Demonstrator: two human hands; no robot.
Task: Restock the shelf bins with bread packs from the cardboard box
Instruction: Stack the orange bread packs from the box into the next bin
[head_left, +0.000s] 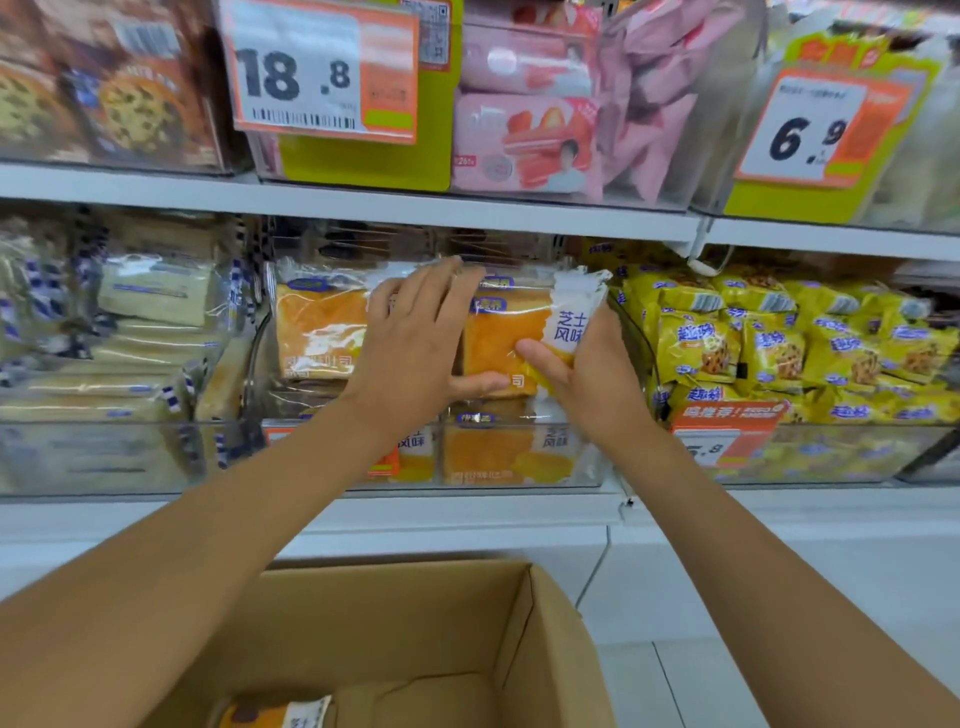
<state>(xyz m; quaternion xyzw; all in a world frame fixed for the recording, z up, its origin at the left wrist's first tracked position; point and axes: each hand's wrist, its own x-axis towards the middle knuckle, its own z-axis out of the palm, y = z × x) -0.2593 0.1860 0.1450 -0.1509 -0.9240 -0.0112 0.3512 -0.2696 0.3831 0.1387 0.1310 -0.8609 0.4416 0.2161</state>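
My right hand (582, 379) pinches the white end of the bread pack (498, 343). My left hand (415, 338) lies straight-fingered across it, steadying it atop the stack at the shelf bin's (589, 467) right edge so it sits square. 1 pack shows in the cardboard box (561, 649).

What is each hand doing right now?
Left hand: open, fingers flat on the bread pack.
Right hand: gripping the same pack's right end.
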